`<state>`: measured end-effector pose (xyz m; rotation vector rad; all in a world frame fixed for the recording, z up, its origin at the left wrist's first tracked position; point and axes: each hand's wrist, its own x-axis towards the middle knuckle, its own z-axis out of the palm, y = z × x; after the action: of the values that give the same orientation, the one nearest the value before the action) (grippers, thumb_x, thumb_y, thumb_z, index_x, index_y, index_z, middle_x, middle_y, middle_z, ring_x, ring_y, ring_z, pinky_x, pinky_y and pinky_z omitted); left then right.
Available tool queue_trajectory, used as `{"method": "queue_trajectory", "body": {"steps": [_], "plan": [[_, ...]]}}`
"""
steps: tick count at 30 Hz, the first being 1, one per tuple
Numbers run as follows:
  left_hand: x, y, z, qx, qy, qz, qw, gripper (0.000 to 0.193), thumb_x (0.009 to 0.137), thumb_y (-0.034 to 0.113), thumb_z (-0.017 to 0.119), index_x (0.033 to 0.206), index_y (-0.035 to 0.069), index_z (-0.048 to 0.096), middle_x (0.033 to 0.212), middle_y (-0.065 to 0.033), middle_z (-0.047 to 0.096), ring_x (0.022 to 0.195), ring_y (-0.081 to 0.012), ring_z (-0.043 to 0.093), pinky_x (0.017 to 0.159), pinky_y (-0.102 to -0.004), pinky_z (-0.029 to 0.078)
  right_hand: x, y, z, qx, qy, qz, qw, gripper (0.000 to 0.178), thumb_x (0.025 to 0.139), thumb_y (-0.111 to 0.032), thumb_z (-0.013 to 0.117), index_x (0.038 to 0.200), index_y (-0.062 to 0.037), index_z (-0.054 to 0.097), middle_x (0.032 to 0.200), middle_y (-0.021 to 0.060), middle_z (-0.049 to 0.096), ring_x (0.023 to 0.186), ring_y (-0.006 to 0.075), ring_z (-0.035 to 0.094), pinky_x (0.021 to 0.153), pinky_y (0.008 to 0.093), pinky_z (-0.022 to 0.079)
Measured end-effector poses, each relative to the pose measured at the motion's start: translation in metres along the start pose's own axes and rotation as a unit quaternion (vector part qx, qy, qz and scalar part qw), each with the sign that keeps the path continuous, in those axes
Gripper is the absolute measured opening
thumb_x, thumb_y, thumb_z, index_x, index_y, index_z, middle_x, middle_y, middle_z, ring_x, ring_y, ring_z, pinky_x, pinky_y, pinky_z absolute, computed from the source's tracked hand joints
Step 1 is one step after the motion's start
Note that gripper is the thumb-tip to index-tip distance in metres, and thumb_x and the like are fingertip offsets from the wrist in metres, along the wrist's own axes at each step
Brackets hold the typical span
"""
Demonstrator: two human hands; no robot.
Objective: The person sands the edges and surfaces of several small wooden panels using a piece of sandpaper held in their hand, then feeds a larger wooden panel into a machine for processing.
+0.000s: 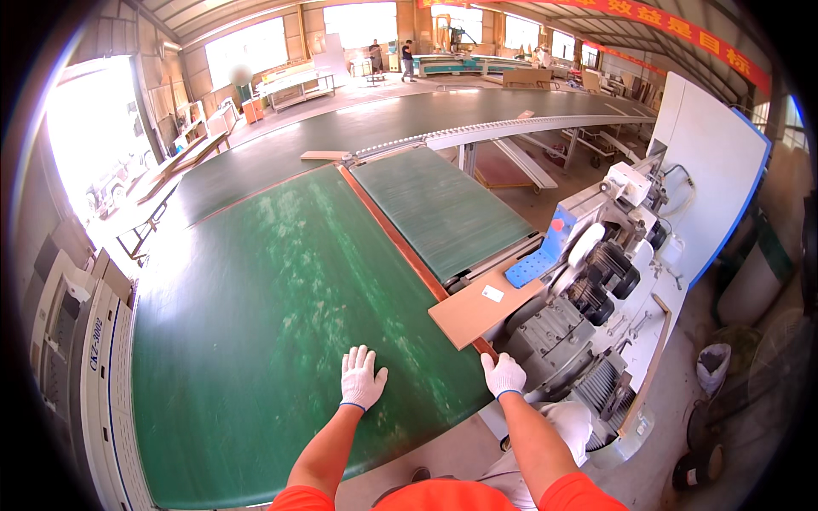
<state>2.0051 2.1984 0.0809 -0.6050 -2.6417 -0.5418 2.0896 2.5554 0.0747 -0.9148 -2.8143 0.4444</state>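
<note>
From the head view, I saw a tied white sack (712, 364) on the floor at right; I could not tell its contents. My left hand (360, 378), in a white glove, lay flat with fingers spread on the wide green belt table (256, 324), holding nothing. My right hand (504, 375) was curled over the table's right edge, just below the brown board (484, 308) lying half over that orange-trimmed edge, beside the grey-and-blue edge machine (613, 281). Left of my hands the green surface ran open to its far edge.

Bright workshop (358, 94), big windows (247, 47).
</note>
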Motion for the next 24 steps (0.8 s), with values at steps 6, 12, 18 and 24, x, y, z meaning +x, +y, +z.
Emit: {"method": "queue_trajectory", "body": {"steps": [6, 12, 18, 24], "plan": [[0.01, 0.011, -0.001, -0.019, -0.028, -0.032, 0.999, 0.078, 0.086, 0.046, 0.077, 0.141, -0.004, 0.055, 0.153, -0.0244, 0.05, 0.146, -0.045, 0.039, 0.123, -0.0579, 0.029, -0.002, -0.005, 0.0, 0.01, 0.022, -0.017, 1.0, 0.062, 0.098, -0.066, 0.052, 0.098, -0.0056, 0.069, 0.097, 0.021, 0.074, 0.092, 0.0404, 0.074, 0.082, 0.0542, 0.059], [0.09, 0.11, 0.007, -0.083, -0.134, 0.028, 0.987, 0.121, 0.068, 0.065, 0.086, 0.151, -0.01, 0.04, 0.162, -0.0333, 0.032, 0.151, -0.0484, 0.029, 0.127, -0.0532, 0.022, -0.001, -0.007, -0.015, 0.017, -0.045, 0.007, 0.999, 0.065, 0.098, -0.066, 0.05, 0.112, -0.0045, 0.067, 0.111, 0.0231, 0.073, 0.102, 0.0419, 0.072, 0.09, 0.0539, 0.057], [0.159, 0.171, 0.044, 0.042, -0.267, 0.028, 0.962, 0.142, 0.056, 0.076, 0.085, 0.157, -0.009, 0.03, 0.165, -0.0348, 0.025, 0.155, -0.052, 0.02, 0.128, -0.0574, 0.014, -0.013, 0.004, -0.017, 0.036, -0.019, -0.052, 0.998, 0.076, 0.092, -0.067, 0.06, 0.138, -0.0057, 0.057, 0.123, 0.0213, 0.069, 0.113, 0.0394, 0.068, 0.094, 0.0536, 0.053], [0.16, 0.161, 0.033, 0.081, -0.278, 0.056, 0.956, 0.131, 0.058, 0.069, 0.083, 0.156, -0.003, 0.033, 0.15, -0.0325, 0.039, 0.141, -0.048, 0.038, 0.122, -0.0571, 0.023, -0.019, -0.012, -0.016, 0.076, 0.199, -0.162, 0.963, 0.073, 0.093, -0.053, 0.068, 0.14, 0.0016, 0.055, 0.139, 0.027, 0.058, 0.13, 0.0435, 0.055, 0.109, 0.0558, 0.042]]}}
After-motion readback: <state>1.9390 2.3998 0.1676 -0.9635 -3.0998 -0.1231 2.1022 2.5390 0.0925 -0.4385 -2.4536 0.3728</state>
